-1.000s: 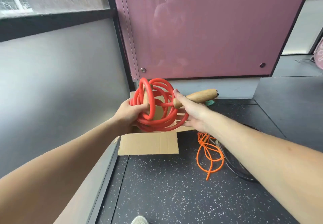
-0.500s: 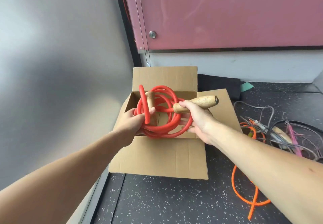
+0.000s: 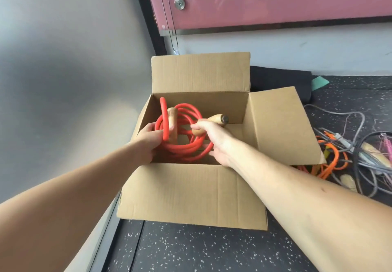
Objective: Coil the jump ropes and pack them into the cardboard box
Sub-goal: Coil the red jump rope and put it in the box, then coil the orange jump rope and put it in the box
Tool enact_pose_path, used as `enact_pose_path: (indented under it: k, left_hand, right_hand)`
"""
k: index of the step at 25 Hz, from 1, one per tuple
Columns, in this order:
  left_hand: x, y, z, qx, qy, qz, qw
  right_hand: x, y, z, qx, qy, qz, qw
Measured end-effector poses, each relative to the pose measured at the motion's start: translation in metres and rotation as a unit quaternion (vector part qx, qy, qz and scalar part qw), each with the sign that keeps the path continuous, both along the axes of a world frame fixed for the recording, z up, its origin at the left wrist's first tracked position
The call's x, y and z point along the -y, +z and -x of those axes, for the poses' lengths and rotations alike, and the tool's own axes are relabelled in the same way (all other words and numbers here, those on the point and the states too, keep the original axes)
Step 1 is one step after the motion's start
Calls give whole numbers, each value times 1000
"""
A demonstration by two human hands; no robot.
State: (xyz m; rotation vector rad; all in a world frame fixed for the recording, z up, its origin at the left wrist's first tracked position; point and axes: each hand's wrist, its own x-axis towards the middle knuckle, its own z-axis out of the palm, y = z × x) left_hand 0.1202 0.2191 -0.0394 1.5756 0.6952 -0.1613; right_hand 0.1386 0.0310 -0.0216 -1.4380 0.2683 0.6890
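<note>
Red jump rope coil [image 3: 182,144] in cardboard box [image 3: 191,195]

Left hand [image 3: 148,138] curls round the loops by the box's left wall; right hand [image 3: 214,142] grips a wooden handle [image 3: 216,120] mid-box. The coil perhaps hangs clear of the box floor.

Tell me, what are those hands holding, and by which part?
One coiled red jump rope. The left hand grips the coil's left side against one wooden handle; the right hand grips the other wooden handle.
</note>
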Motion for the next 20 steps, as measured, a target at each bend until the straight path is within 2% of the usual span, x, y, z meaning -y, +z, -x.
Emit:
enact_pose_path:
  k: [2, 4, 8, 11, 14, 16, 17, 20]
  left_hand:
    - [-1, -3, -5, 25, 2, -26, 999]
    - [3, -9, -9, 40, -7, -61, 997]
    - [8, -23, -15, -40, -3, -189, 981]
    - [7, -27, -16, -45, -14, -234, 971]
    - [13, -17, -14, -39, -22, -322, 946]
    - [20, -2, -12, 21, 13, -342, 939]
    - [28, 7, -10, 82, 38, -322, 942]
    - [65, 34, 10, 273, 71, -258, 924]
  right_hand:
    - [-1, -1, -6, -4, -8, -15, 1000]
    - [4, -1, -11, -24, -9, 14, 1000]
    - [12, -8, -16, -51, -79, 40, 995]
    - [16, -20, -15, -11, -85, 82, 993]
    - [25, -10, -9, 52, -80, 146, 985]
    - [38, 9, -6, 94, -98, 163, 977]
    - [47, 22, -5, 111, -118, 149, 975]
    - [86, 69, -3, 135, -182, -8, 974]
